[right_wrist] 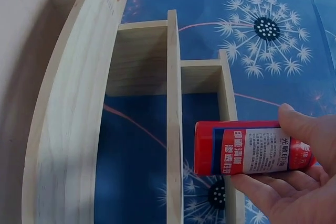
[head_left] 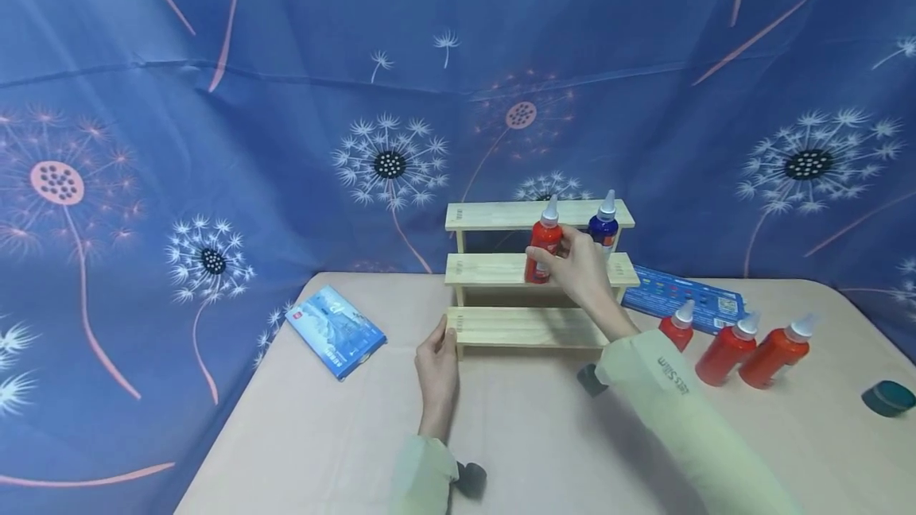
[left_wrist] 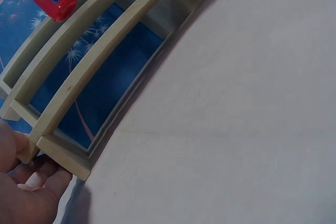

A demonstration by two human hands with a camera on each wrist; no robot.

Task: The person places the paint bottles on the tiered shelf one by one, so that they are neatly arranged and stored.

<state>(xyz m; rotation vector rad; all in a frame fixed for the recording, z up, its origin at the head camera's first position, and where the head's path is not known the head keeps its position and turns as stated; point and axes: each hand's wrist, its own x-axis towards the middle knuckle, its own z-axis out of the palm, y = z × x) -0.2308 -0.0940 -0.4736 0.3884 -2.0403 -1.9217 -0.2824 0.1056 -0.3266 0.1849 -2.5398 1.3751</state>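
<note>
One red bottle (head_left: 542, 249) is gripped in the curled right hand (head_left: 580, 267).

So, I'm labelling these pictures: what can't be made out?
Head view: lower part of the blue bottle, partly behind the right hand.
Head view: base of the leftmost tabletop red bottle, behind the right sleeve.
Head view: fine print on the dark-blue packet, too small.
Right wrist view: one end of the wooden rack, cut by the bottom edge.

Table (head_left: 529, 427) | rack (head_left: 529, 324) | blue box (head_left: 336, 331) | blue packaging (head_left: 680, 294) | three red bottles (head_left: 724, 356) | container (head_left: 889, 400)
</note>
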